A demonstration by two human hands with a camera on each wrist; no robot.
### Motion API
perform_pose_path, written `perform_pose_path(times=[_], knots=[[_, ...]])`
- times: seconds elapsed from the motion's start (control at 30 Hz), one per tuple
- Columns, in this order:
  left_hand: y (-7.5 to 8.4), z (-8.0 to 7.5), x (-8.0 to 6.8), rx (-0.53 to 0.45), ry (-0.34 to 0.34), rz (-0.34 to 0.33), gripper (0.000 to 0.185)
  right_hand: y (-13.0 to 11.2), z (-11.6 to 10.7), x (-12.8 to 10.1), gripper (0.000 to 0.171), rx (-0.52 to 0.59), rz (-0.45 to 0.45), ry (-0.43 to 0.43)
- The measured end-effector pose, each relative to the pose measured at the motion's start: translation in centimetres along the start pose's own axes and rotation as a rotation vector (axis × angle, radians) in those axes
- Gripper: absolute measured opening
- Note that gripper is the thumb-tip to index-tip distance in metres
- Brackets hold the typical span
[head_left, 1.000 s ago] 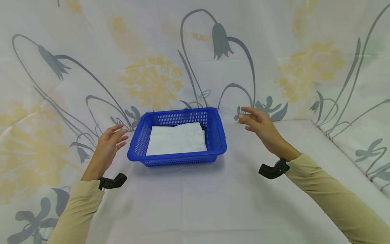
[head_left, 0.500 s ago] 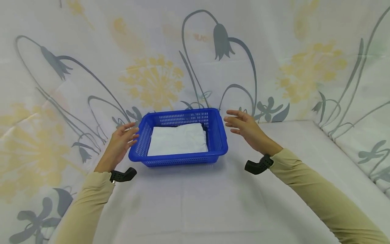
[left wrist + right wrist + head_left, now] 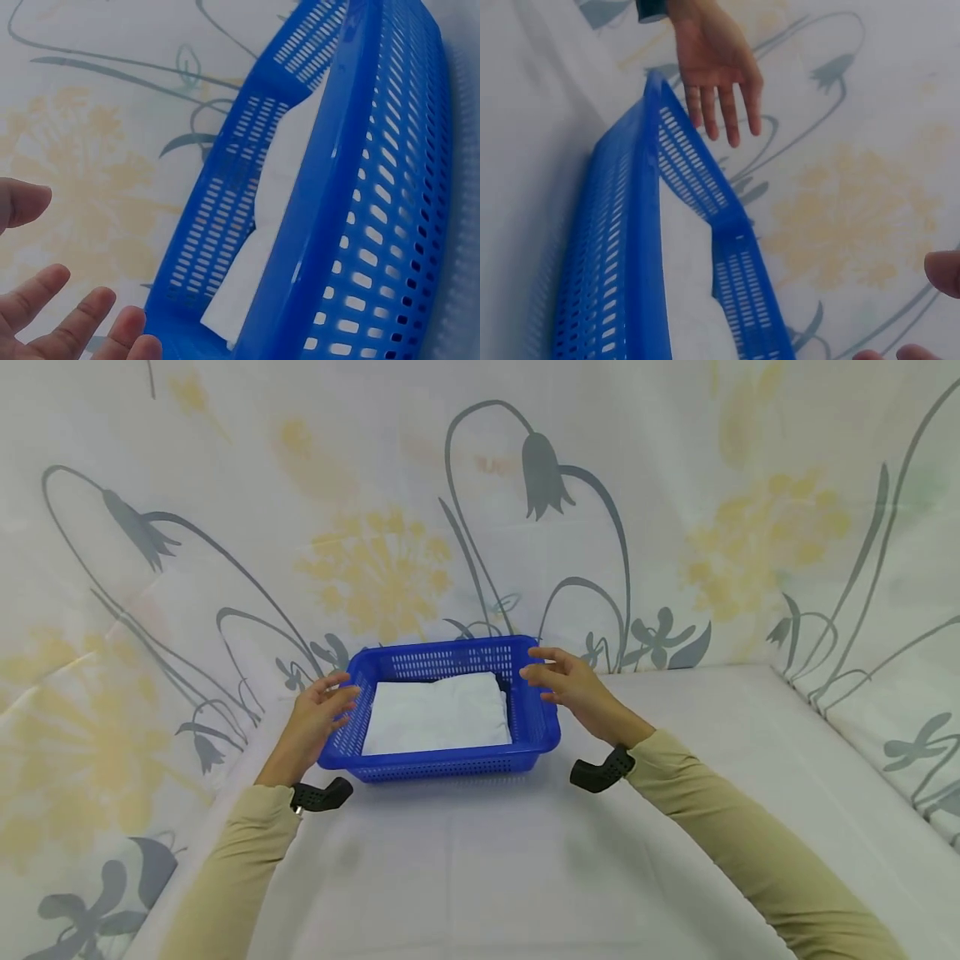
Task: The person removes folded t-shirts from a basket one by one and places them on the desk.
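Note:
A blue perforated basket [image 3: 442, 766] stands on the white-covered table with a folded white cloth [image 3: 438, 714] lying inside. My left hand [image 3: 322, 712] is at the basket's left rim, fingers straight and spread. At the right rim is my right hand [image 3: 564, 683], fingers loosely extended over the edge. Neither hand grips anything, and I cannot tell whether they touch the rim. The left wrist view shows the basket wall [image 3: 375, 187], the cloth [image 3: 274, 225] and my left fingertips [image 3: 75, 311] beside it. In the right wrist view the basket [image 3: 619, 255] lies between my right fingertips [image 3: 943, 271] and the left hand [image 3: 716, 64].
A floral sheet [image 3: 375, 560] hangs close behind the basket and wraps round both sides. The white tabletop [image 3: 480, 877] stretches in front of the basket. Black camera mounts [image 3: 321, 795] sit at both wrists.
Both hands have moved inward from well apart to the basket's left and right rims. The basket and cloth have not moved.

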State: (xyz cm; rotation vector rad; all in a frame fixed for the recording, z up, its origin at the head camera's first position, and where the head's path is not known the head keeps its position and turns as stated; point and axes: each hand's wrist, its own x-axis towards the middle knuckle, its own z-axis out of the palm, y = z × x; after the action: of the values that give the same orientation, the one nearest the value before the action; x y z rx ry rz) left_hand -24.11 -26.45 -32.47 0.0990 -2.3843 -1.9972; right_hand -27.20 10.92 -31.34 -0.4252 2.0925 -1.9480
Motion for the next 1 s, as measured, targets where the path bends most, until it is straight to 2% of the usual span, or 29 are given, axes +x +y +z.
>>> perform_pose_path(times=[0.2, 0.33, 0.6, 0.8, 1.0], knots=[[-0.4, 0.5, 0.3, 0.037, -0.003, 0.011, 0.058, 0.6, 0.8, 0.6, 0.059, -0.022, 0.015, -0.009], [-0.5, 0.7, 0.6, 0.096, -0.004, 0.017, 0.058, 0.8, 1.4, 1.0, 0.060, -0.025, 0.026, -0.006], [-1.2, 1.7, 1.0, 0.147, 0.018, -0.038, 0.057, 1.7, 2.3, 1.8, 0.062, -0.051, 0.040, -0.009], [-1.8, 2.2, 1.6, 0.190, -0.018, -0.026, 0.061, 2.3, 3.1, 2.4, 0.062, -0.074, 0.070, -0.008], [-2.1, 2.6, 2.0, 0.283, -0.054, -0.044, 0.064, 2.9, 4.1, 3.0, 0.064, -0.163, 0.133, -0.010]])
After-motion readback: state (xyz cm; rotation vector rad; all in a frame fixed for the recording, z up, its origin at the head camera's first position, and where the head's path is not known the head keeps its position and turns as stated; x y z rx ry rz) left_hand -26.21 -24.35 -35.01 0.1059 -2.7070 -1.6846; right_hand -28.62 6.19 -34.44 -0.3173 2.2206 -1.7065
